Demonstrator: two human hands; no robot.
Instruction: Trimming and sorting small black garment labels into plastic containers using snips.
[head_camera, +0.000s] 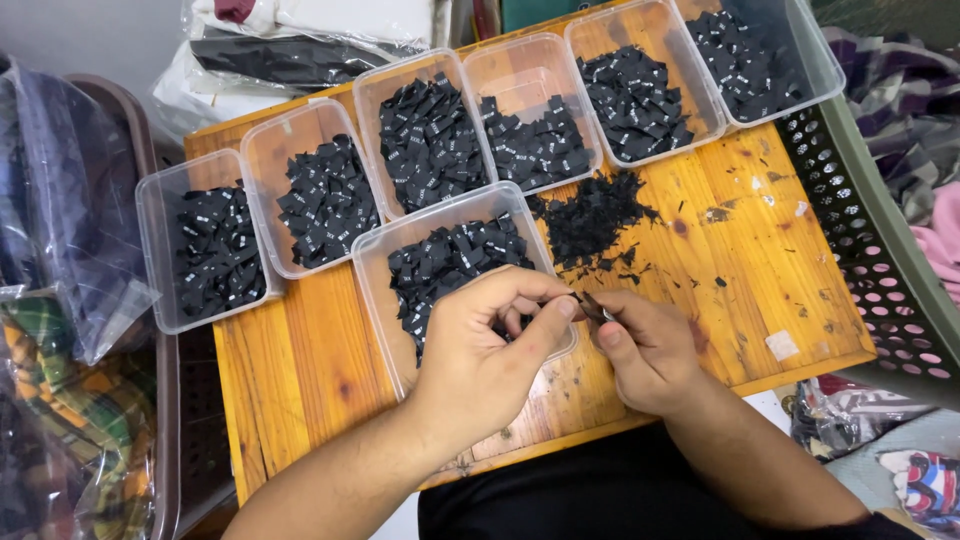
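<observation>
1. I am holding my left hand (480, 350) and my right hand (645, 350) together over the near edge of the wooden counter (770, 260), fingertips meeting just above the near right corner of the closest clear tub (385, 290)
2. My left hand is pinching, thumb against forefinger, on a small black label (578, 298), and my right hand is closing on a small dark metal tool (597, 311), likely snips or tweezers; I cannot tell which
3. I am judging the label to be very light, soft and floppy, a bit of woven cloth that bends at once and could slip away, so I am taking it by one end with the fingertips only
4. Most of the label is hiding between my fingers, so I cannot tell its long axis for sure; the tool seems to be pointing toward the far left corner of the counter, running slantwise from my right hand to my left
5. The closest tub is holding a heap of black labels (450, 260) with small white marks
6. Six more clear tubs of labels (430, 140) are standing in a row slanting along the far edge, from the left corner to the right
7. A loose pile of black scraps (590, 215) is lying on the bare wood just right of the closest tub, with stray bits scattered near it
8. A perforated basket (880, 260) is sitting beside the right edge
</observation>
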